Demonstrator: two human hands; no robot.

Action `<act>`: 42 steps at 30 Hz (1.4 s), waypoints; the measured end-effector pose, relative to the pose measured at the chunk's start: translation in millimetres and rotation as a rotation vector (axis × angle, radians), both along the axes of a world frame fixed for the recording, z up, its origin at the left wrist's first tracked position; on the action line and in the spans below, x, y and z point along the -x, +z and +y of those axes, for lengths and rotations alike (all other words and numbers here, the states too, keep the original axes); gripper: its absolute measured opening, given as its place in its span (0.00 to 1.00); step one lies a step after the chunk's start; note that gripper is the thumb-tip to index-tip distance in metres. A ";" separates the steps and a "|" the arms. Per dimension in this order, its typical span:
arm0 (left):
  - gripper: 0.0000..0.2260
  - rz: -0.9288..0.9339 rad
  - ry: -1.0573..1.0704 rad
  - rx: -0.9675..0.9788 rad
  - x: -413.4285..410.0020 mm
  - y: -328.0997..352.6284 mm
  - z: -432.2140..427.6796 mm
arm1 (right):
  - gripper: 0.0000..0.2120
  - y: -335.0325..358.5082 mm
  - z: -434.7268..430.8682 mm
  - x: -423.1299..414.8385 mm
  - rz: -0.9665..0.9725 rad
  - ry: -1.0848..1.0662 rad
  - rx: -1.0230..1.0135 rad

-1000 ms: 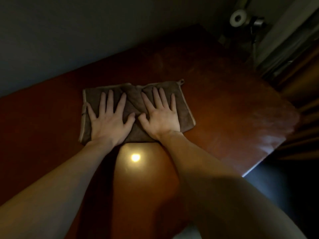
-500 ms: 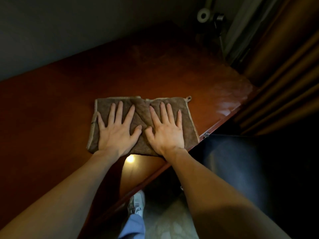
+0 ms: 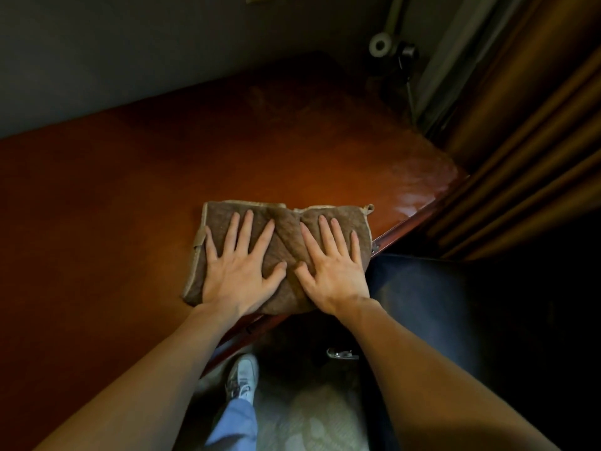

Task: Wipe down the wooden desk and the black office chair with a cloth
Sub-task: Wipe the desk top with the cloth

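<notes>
Head view, looking down over the near edge of the wooden table (image 3: 130, 196). A brown cloth (image 3: 286, 229) with a pale hem lay flat on the table top, at the near edge and close to the table's right-hand end; its near border reached the table's near edge, and its right border lay at that edge too, where the edge ran up toward the far right corner. A small loop (image 3: 369, 208) projected from the cloth's far right corner. A crease ran through the middle of the cloth, between the two hands.

The left hand (image 3: 240, 271) lay palm down on the left half of the cloth, fingers straight and spread, pressing the fabric against the table and grasping nothing. The right hand (image 3: 335, 271) lay palm down on the right half in the same manner, fingers straight and spread, likewise grasping nothing. The two thumbs pointed toward each other and nearly met over the crease. Both forearms extended from the lower border of the view.

The table surface near its far right corner showed a pale sheen (image 3: 419, 187). Beyond the right end of the table hung brown curtains (image 3: 527, 141). A dark seat surface, apparently the black office chair (image 3: 422, 297), stood just beside the table's near edge, below the right hand. Beneath the near edge were a white shoe (image 3: 242, 375) and a blue trouser leg (image 3: 234, 424) on a patterned carpet (image 3: 309, 415). A lamp-like fixture (image 3: 380, 43) stood past the far right corner; its details could not be made out.
</notes>
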State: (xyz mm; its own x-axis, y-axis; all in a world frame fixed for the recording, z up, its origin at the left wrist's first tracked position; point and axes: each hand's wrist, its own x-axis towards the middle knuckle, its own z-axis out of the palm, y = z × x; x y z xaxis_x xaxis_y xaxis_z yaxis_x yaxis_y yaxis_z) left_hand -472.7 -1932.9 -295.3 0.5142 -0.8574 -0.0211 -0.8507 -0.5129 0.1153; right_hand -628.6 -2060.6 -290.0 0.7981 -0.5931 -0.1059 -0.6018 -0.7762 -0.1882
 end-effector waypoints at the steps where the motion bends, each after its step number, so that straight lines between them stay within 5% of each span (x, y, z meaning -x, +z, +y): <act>1: 0.37 0.002 0.002 0.008 -0.7 -0.4 -0.1 | 0.35 -0.8 -2.6 -1.5 0.004 0.007 0.011; 20: 0.40 0.040 0.440 0.051 -26.7 4.4 -68.7 | 0.31 4.2 -110.6 -106.4 0.010 0.244 0.057; 42: 0.39 -0.016 0.595 0.033 -122.0 5.4 -179.6 | 0.32 7.0 -229.4 -233.4 0.005 0.426 0.052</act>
